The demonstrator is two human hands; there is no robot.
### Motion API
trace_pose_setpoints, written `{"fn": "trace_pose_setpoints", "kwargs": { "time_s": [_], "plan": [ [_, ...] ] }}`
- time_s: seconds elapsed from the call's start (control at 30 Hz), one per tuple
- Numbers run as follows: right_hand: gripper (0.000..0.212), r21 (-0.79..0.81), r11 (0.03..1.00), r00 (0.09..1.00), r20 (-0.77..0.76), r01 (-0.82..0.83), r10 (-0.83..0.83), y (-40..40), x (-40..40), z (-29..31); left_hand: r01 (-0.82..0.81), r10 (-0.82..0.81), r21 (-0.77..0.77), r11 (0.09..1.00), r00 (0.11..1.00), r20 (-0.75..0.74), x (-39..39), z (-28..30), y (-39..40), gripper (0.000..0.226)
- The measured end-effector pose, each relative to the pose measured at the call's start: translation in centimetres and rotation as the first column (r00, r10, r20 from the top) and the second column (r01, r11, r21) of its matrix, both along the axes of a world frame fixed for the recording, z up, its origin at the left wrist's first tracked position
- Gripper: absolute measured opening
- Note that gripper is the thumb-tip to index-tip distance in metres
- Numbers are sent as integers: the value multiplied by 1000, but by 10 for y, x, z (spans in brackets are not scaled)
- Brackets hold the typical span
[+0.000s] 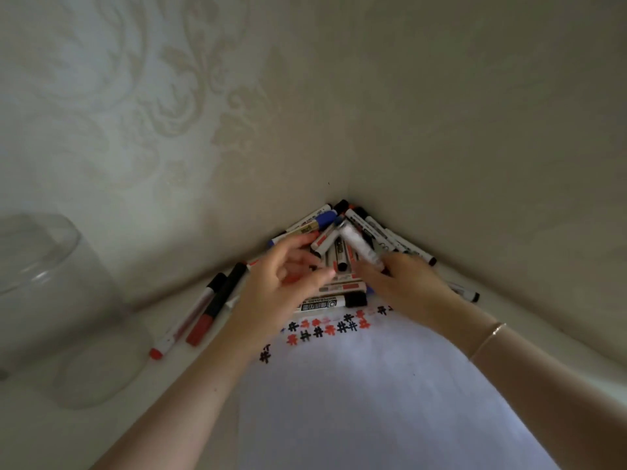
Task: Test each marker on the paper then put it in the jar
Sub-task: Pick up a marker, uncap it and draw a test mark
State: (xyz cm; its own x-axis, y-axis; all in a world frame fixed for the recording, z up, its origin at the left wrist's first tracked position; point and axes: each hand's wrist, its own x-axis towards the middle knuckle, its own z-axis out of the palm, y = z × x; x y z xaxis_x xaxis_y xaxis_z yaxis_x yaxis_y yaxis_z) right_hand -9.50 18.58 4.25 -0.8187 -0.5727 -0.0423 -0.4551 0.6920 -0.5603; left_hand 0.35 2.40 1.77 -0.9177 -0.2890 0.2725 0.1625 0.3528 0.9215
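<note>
1. Head view: both hands reach into the marker pile (342, 252) in the corner. Left hand (288, 283) hovers with loosely spread fingers, holding nothing; right hand (403, 283) grips a white marker (359, 245).
2. Lift that marker clear before uncapping, so the pile stays put; test on bare paper (390, 385) below the marks.
3. Jar (44, 290) stands far left, apparently empty.

Patterned walls meeting at a corner over a white surface

The left wall (142, 106) carries pale wallpaper with a raised floral scroll pattern; the right wall (475, 113) looks plainer and beige. They join in a corner (346, 184), above a white tabletop (30, 432). A thin bracelet (488, 339) circles one wrist.
</note>
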Motion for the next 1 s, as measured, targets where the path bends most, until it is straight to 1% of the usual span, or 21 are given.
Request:
{"fn": "trace_pose_setpoints", "kwargs": {
  "time_s": [0.03, 0.07, 0.1, 0.13, 0.17, 0.2, 0.27, 0.37, 0.43, 0.5, 0.57, 0.63, 0.7, 0.73, 0.77, 0.8, 0.83, 0.9, 0.93, 0.97, 1.0],
  "plan": [
    [42, -172, 979, 975, 210, 110, -72, -1, 1, 2, -1, -5, 101, 995, 998, 57, 1, 4, 0, 48],
    [42, -327, 923, 921, 383, 204, -68, -3, 3, 3, 31, -47, 132, 991, 992, 119, 2, 6, 0, 52],
    [40, -457, 848, 862, 507, 268, 1, -5, 7, 4, 89, -107, 109, 990, 979, 174, 3, 8, 0, 53],
    [33, -562, 767, 810, 579, 311, 97, -7, 10, 3, 145, -160, 80, 986, 963, 218, 5, 9, 2, 51],
    [24, -630, 702, 775, 606, 331, 178, -8, 13, 3, 189, -199, 66, 980, 950, 241, 7, 11, 4, 49],
    [17, -668, 673, 770, 596, 318, 227, -9, 16, 2, 213, -221, 59, 975, 944, 247, 8, 11, 6, 47],
    [16, -690, 673, 790, 556, 265, 258, -11, 20, 1, 239, -234, 11, 971, 942, 239, 10, 14, 10, 42],
    [26, -700, 668, 771, 562, 252, 298, -14, 25, 0, 230, -171, -228, 946, 953, 251, 11, 14, 10, 23],
    [21, -715, 647, 741, 581, 266, 336, -16, 28, 0, 220, -143, -315, 923, 958, 250, 10, 12, 8, 28],
    [15, -733, 626, 728, 579, 266, 368, -16, 27, -2, 233, -165, -329, 915, 961, 221, 11, 13, 9, 29],
    [15, -745, 624, 724, 563, 235, 399, -15, 27, -2, 258, -206, -278, 925, 957, 203, 14, 15, 11, 23],
    [17, -754, 624, 720, 549, 206, 425, -13, 28, -1, 307, -282, -106, 946, 938, 201, 16, 13, 10, 24],
    [17, -760, 621, 726, 537, 195, 430, -10, 29, 0, 346, -360, 104, 933, 907, 218, 18, 11, 7, 25],
    [16, -759, 623, 730, 533, 188, 429, -8, 30, 0, 359, -389, 160, 919, 891, 233, 18, 8, 5, 25],
    [15, -759, 624, 731, 531, 185, 428, -6, 30, -1, 369, -402, 170, 914, 881, 248, 19, 8, 6, 24],
    [14, -759, 622, 731, 533, 192, 425, -5, 31, -2, 362, -387, 138, 922, 884, 261, 18, 8, 7, 20],
    [12, -761, 611, 733, 542, 219, 412, -4, 32, -2, 342, -345, 57, 938, 899, 270, 17, 7, 7, 18],
    [9, -759, 545, 739, 586, 356, 333, -2, 30, -3, 263, -206, -189, 946, 938, 278, 15, 6, 1, 26],
    [8, -751, 488, 741, 615, 445, 271, 1, 28, -3, 237, -145, -307, 922, 945, 293, 15, 3, -7, 29],
    [7, -740, 434, 740, 638, 513, 213, 4, 25, -4, 226, -85, -427, 876, 942, 325, 15, -2, -16, 31],
    [7, -728, 403, 737, 655, 554, 170, 8, 23, -6, 230, -35, -541, 809, 938, 346, 16, -6, -27, 35]
  ]
}}
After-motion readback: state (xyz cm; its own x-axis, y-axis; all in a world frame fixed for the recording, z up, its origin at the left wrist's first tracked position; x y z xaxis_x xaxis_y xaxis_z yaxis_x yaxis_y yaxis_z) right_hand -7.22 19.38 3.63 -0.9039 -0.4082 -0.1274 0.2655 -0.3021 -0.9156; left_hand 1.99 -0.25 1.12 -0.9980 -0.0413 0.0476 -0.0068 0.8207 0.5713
